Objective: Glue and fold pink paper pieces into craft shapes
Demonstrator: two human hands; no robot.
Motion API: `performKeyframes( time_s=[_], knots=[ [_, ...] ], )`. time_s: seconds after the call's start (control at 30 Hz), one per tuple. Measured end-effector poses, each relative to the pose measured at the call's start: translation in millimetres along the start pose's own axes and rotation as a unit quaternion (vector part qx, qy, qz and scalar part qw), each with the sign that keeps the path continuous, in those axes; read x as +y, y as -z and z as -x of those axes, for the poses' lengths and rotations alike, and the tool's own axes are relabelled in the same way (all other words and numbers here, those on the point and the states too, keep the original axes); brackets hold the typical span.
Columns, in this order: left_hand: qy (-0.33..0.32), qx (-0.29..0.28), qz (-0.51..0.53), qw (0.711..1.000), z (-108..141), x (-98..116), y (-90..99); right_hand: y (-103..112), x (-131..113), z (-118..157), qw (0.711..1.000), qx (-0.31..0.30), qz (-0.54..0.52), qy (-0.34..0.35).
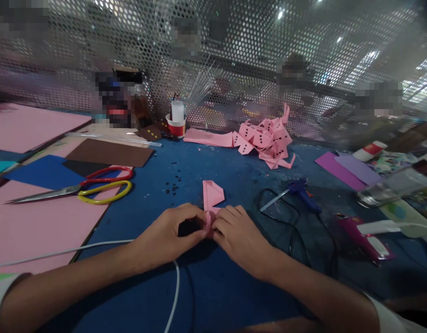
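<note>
Between my two hands, over the middle of the blue table point(137, 300), is a piece of folded pink paper point(213, 193). Its upper flap points away from me, and its lower part is partly covered by my fingers. My left hand point(179, 229) pinches the paper's left side between thumb and fingers. From the right, my right hand point(238, 238) presses bent fingers onto the same paper. Several small black dots point(172, 188) lie on the table beyond my left hand. A blue glue gun point(303, 193) with its stick rests right of my right hand.
Red-and-yellow-handled scissors point(104, 185) lie on coloured sheets at left. A heap of pink folded paper pieces point(265, 138) sits at the back, beside a cup point(176, 126) of tools. A white cable point(177, 291) runs under my left arm. A perforated metal screen point(227, 69) stands behind.
</note>
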State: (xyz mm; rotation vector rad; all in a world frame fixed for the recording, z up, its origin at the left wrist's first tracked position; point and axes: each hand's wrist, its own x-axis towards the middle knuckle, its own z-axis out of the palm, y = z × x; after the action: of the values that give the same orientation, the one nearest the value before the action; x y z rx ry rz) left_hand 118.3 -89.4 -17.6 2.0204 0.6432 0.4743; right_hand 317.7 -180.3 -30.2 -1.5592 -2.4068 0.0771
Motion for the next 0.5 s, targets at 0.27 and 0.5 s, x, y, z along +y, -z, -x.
performKeyframes(
  time_s=[0.27,0.5],
  knots=[
    [0.009,0.042,-0.037,0.998,-6,-7,-3.8,12,1,0,0.996,-0.035,-0.076,-0.039],
    [0.010,0.052,-0.047,0.998,-7,-9,-5.1,11,1,2,0.986,-0.014,-0.141,-0.088]
  ],
)
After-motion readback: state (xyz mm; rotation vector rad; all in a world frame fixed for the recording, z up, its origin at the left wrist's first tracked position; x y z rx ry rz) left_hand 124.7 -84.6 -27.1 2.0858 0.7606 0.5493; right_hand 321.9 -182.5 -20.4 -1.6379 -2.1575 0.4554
